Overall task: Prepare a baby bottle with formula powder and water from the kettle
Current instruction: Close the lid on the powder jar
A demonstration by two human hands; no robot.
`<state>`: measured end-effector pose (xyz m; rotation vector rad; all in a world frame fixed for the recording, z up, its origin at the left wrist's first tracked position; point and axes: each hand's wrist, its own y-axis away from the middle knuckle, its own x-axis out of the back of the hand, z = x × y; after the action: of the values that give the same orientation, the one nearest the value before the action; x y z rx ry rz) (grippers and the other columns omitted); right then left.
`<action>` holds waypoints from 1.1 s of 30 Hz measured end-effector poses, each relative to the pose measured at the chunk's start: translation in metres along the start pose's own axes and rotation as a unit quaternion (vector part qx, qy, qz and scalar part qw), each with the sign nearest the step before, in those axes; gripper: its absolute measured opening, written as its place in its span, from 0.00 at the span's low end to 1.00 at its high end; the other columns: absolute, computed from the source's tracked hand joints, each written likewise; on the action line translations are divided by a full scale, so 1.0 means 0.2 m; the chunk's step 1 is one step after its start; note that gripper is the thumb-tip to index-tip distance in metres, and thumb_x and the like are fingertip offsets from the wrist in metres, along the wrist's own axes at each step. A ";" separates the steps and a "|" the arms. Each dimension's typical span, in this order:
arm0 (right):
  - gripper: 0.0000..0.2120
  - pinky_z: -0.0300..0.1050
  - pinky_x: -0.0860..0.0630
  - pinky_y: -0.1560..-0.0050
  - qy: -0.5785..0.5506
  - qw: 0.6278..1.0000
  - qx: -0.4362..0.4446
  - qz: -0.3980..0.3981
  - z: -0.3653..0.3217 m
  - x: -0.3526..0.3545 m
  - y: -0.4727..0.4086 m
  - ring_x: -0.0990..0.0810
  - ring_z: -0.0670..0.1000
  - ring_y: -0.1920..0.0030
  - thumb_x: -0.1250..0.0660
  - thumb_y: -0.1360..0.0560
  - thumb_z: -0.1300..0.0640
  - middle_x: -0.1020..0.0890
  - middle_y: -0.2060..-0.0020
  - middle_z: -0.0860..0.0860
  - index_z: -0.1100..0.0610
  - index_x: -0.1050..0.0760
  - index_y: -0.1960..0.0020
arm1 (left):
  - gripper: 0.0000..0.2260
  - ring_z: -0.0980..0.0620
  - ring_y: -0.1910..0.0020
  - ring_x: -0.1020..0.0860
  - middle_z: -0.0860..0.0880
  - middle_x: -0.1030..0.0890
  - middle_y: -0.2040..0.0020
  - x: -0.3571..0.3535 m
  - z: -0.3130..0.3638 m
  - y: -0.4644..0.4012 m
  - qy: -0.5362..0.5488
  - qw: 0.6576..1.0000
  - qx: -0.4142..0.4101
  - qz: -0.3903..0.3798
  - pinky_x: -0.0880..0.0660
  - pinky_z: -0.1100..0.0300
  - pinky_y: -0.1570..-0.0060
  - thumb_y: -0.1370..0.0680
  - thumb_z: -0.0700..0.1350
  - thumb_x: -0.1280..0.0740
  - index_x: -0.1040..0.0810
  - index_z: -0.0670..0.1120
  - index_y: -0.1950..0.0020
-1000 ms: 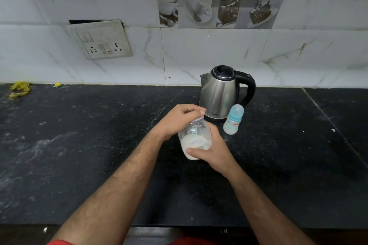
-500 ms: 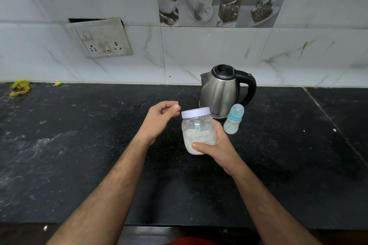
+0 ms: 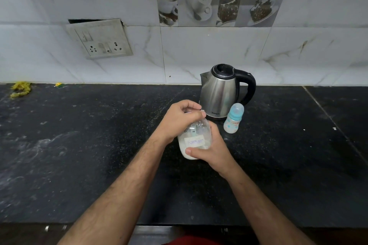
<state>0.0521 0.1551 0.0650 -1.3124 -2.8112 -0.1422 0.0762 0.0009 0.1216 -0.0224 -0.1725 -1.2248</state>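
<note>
A clear plastic jar of white formula powder (image 3: 196,141) with a paper label is held just above the black counter (image 3: 99,145). My right hand (image 3: 211,149) wraps around the jar's lower body from the right. My left hand (image 3: 181,118) is clamped over the jar's white lid, hiding most of it. Behind the jar stands a steel kettle (image 3: 221,91) with a black lid and handle. A small capped baby bottle (image 3: 233,118) with a blue collar stands upright just right of the kettle's base.
A tiled wall with a loose socket plate (image 3: 99,39) rises behind the counter. Yellow scraps (image 3: 20,88) lie at the far left by the wall. A seam (image 3: 334,123) crosses the counter at the right. The counter's front edge (image 3: 179,225) runs below my arms.
Half a second ago my left hand was off the lid, to its left, and the white lid showed. Now the hand is back on top of the lid, gripping it.
</note>
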 end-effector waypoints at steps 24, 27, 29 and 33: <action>0.45 0.36 0.23 0.44 0.050 0.998 -0.047 0.000 0.18 0.14 0.00 0.23 0.41 0.38 0.19 0.34 0.64 0.26 0.37 0.44 0.52 0.42 0.27 | 0.15 0.49 0.43 0.18 0.48 0.15 0.45 -0.01 -0.38 0.11 0.066 0.993 0.081 -0.058 0.21 0.47 0.42 0.20 0.51 0.33 0.23 0.48 0.36; 0.43 0.34 0.23 0.45 0.078 0.993 -0.082 -0.022 0.24 0.17 -0.01 0.24 0.41 0.37 0.21 0.31 0.59 0.27 0.35 0.45 0.51 0.44 0.27 | 0.15 0.48 0.42 0.18 0.46 0.16 0.43 -0.01 -0.44 0.09 0.086 0.990 0.087 -0.077 0.20 0.45 0.43 0.22 0.47 0.30 0.23 0.48 0.35; 0.41 0.35 0.23 0.47 0.102 0.989 -0.105 -0.034 0.26 0.20 -0.02 0.24 0.43 0.38 0.20 0.32 0.57 0.27 0.35 0.47 0.51 0.42 0.28 | 0.15 0.49 0.43 0.17 0.46 0.16 0.42 -0.02 -0.47 0.07 0.084 0.989 0.089 -0.083 0.19 0.49 0.45 0.22 0.41 0.29 0.23 0.47 0.35; 0.39 0.47 0.22 0.41 0.214 0.970 -0.112 0.002 0.28 0.26 -0.12 0.22 0.46 0.41 0.17 0.41 0.49 0.22 0.39 0.48 0.50 0.30 0.34 | 0.24 0.48 0.41 0.18 0.45 0.19 0.37 -0.04 -0.53 -0.02 0.041 0.995 0.060 -0.073 0.21 0.55 0.41 0.28 0.35 0.24 0.24 0.44 0.34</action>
<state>0.0004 0.1851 0.0114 -1.1519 -2.4753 -0.6731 0.0816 -0.0041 0.0159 0.1474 -0.1788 -1.3569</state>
